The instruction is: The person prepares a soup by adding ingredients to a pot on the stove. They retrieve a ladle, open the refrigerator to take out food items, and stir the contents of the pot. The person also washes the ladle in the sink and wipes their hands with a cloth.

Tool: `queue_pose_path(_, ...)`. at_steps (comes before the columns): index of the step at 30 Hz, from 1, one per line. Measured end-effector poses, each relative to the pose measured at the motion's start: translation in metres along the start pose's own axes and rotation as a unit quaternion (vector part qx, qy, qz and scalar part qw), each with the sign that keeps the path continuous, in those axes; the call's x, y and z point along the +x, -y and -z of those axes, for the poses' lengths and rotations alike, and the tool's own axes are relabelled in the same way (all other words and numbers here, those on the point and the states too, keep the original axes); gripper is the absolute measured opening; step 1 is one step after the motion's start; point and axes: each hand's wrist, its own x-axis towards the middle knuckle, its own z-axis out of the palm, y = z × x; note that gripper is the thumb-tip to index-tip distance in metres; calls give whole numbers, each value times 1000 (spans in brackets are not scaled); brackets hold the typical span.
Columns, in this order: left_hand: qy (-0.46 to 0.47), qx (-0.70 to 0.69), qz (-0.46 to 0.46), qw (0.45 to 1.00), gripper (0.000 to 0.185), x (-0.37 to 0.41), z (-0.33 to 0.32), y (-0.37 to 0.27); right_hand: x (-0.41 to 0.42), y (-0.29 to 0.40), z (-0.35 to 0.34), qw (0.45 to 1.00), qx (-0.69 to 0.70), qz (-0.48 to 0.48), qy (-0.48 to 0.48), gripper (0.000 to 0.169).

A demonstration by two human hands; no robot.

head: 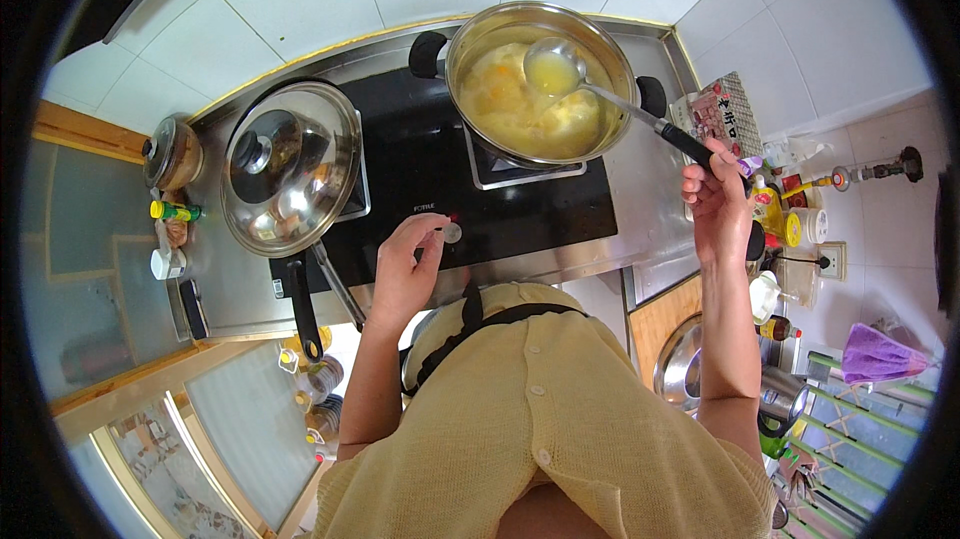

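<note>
My right hand [716,194] grips the black handle of a metal soup ladle [611,98]. The ladle's bowl holds yellowish broth over a large steel stockpot [457,115] on the right burner. Pale chunks and bits of orange sit in the pot's cloudy yellow liquid. At the front of the black glass gas stove [405,164], the thumb and index fingertips of my left hand [409,261] are on the edge of a round stove knob [452,232]. A small red glow shows beside those fingertips. Left of that hand, a frying pan [300,306] under a domed lid [315,201] covers the left burner.
Its long handle juts past the counter's front edge. A lidded glass pot [176,156] and small jars line the left side. Bottles and condiments [772,205] crowd the right, near a wooden board [664,321] and a steel basin [679,366]. Oil bottles [322,381] stand low on the left.
</note>
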Motion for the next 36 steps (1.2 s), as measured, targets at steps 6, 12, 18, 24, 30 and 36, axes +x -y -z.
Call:
queue_pose_path(6, -10, -13, 4, 1000, 20, 1, 0, -4, -11, 8, -6, 999, -32, 42, 4, 35)
queue_pose_path(12, -11, -14, -3, 1000, 20, 1, 1, -3, -16, 8, -10, 994, -66, 82, 24, 31)
queue_pose_path(18, -8, 5, -4, 1000, 20, 0, 3, -5, -12, -2, -14, 978, -145, 141, 49, 28)
queue_pose_path(24, -14, 9, -11, 1000, 21, -4, 4, -4, -3, -25, -17, 910, -340, 212, 108, 22)
queue_pose_path(30, -42, -10, 19, 999, 20, -12, 3, -6, -1, -31, -24, 761, -512, 335, 216, 24)
queue_pose_path(36, -58, 21, 35, 998, 19, -28, 3, -9, -2, -22, -35, 590, -640, 359, 336, 36)
